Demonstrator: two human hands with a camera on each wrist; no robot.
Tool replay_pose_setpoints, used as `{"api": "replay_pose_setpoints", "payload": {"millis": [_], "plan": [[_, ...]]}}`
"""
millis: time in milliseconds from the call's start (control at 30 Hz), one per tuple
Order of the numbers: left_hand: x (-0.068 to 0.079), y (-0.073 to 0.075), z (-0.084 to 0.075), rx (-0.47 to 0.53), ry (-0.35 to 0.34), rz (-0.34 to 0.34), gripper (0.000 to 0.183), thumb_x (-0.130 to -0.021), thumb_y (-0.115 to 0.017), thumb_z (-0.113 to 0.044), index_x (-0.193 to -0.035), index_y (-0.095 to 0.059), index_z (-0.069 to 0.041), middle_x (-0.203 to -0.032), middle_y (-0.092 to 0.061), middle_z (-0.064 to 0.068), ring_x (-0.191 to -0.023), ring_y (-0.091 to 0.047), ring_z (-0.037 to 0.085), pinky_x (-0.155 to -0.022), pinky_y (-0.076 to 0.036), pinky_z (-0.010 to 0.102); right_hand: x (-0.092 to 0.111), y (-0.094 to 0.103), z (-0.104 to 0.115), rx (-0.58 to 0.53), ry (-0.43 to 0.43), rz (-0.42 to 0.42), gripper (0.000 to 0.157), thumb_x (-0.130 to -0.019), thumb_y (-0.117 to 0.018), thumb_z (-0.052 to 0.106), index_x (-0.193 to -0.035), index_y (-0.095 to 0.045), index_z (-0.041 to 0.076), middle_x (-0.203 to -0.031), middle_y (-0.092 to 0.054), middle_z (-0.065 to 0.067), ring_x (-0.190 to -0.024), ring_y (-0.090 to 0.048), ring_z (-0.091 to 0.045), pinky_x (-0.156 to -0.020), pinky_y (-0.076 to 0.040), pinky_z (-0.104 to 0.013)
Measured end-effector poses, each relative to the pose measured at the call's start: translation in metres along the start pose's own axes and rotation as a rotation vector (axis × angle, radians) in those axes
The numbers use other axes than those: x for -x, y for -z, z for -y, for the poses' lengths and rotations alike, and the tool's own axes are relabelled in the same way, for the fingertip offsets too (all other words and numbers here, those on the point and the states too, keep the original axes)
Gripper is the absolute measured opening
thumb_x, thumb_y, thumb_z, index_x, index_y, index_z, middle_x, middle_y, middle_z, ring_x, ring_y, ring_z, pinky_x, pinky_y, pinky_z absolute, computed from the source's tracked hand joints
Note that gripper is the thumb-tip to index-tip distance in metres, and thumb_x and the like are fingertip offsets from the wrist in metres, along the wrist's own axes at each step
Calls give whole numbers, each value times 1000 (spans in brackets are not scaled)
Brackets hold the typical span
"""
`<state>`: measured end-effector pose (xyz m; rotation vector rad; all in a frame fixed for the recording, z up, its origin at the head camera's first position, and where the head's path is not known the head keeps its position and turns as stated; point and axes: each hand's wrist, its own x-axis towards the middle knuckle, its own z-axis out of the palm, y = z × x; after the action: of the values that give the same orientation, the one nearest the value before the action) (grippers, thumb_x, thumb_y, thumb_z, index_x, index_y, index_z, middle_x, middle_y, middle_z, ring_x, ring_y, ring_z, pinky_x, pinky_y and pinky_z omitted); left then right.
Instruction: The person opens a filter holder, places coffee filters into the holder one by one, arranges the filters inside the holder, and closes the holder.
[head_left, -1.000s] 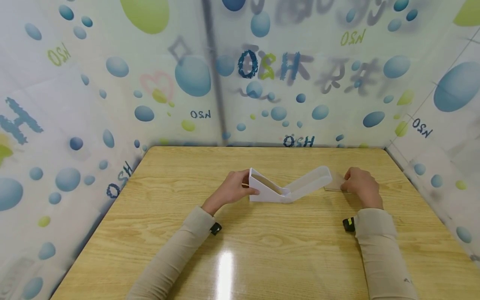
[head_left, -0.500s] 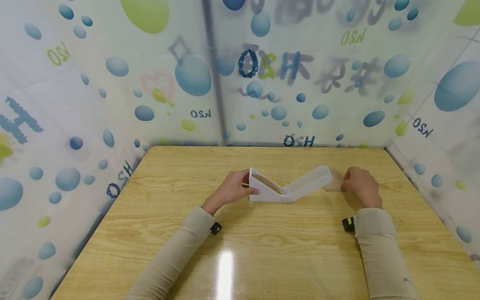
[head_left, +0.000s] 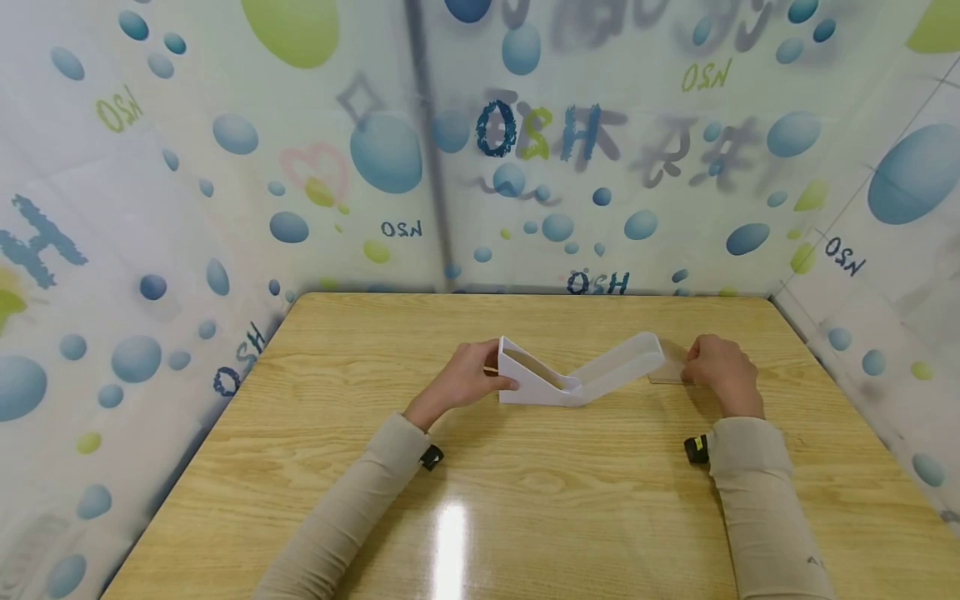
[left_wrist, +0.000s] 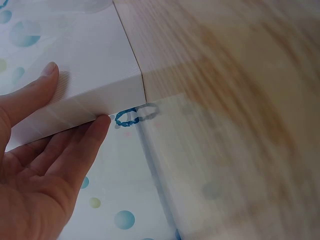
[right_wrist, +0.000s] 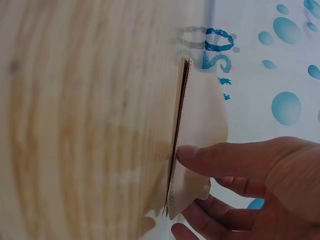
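- Nearest: 2 beige sleeves (head_left: 761, 492), 1 per arm, each w/ a blk wrist device (head_left: 697, 449); 2 devices total.
- L hand (head_left: 463, 375): narrow grip on L end of the white box (head_left: 536, 387), thumb on near face, fingers round the far side. L wrist cam adds the box's squared corner, thumb on one broad face & fingertips on the adjoining side.
- White box: 1, on table abt mid-width, open along its sloped top. Only head cam shows this opening, w/ tan inside, & the lid.
- Lid (head_left: 621, 367): 1, joined at box's low R end, slanting up to R, semi-see-through look.
- R hand (head_left: 722, 372): thumb & fingers close together on the beige card (right_wrist: 206, 110), R of the lid. Head cam hides most of it behind the hand; R wrist cam shows its thin edge, dark line alongside & rounded outline. Lid/card contact: can't tell.
- Table (head_left: 555, 492): 1, woodgrain, w/ 1 bright glare streak.
- Farthest: printed sheeting (head_left: 637, 83) on 3 sides, blue & green blobs plus lettering.
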<state>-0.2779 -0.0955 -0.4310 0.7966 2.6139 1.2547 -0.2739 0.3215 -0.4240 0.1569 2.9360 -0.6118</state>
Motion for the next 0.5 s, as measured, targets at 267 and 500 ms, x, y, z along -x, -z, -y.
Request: {"api": "replay_pose_setpoints", "payload": {"millis": [267,500], "plan": [[0,1,-1,1,-7,1,36,-89,-83,-13,-122,-67,-9,-116,-76,10,-103,-76,23,-89,-63,34,1,2,1,-25,-20,14,62,-88,-72,17,-135,-44,-13,-130,-54,-40,-102,-58,-53,-77,-50,-58],[1,1,-1,-3,-12,2,36,-89,-82,-14,-122,-68,-9,-116,-76,10,-102,-76,22,-89,-63,34,0,1,0,-27,-20,11,62,-89,-74,16,-136,-48,-15,-133,-54,-41,-106,-59,-54,-80,-52,-60]]}}
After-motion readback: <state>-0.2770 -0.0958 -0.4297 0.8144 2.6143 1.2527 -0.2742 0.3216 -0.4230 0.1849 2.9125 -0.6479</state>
